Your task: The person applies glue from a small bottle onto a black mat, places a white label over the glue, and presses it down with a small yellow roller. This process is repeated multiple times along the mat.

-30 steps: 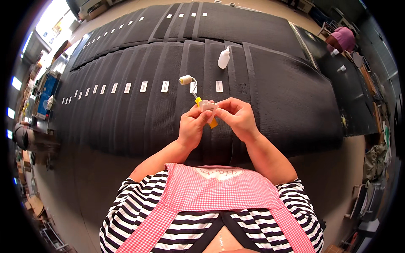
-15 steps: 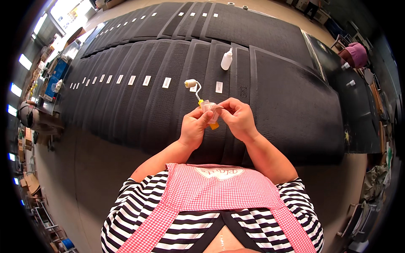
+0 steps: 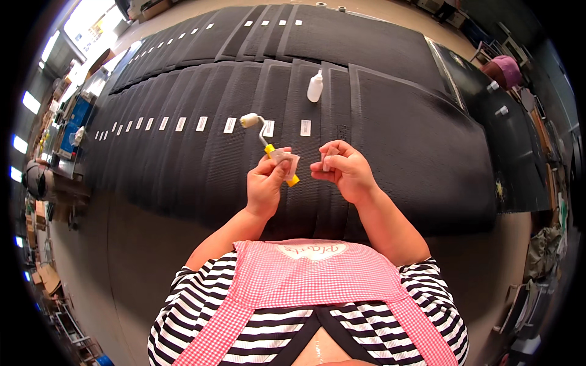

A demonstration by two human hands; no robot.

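Note:
My left hand [image 3: 265, 186] is closed round a small paint roller [image 3: 249, 120] with a yellow handle and a bent wire arm. Against that handle it also pinches a little bunch of pale, partly see-through labels [image 3: 292, 165]. To its right, apart from it, my right hand [image 3: 353, 172] has a small pale label [image 3: 330, 160] pinched between curled fingers. Both hands are above a row of overlapping black mats [image 3: 421, 152]. Just beyond them, a white label [image 3: 306, 127] lies flat on one mat, and another [image 3: 268, 128] sits partly behind the roller's wire.
A white squeeze bottle [image 3: 315, 87] stands on the mats beyond my hands. White labels [image 3: 229, 125] run leftward, one per mat. Farther back lies a second row of black mats [image 3: 360, 46]. A person [image 3: 46, 180] is at the far left, beside a cluttered bench [image 3: 76, 125].
My hands have drawn apart: the right one has come away from the bunch with a label. The left hand and roller have shifted left.

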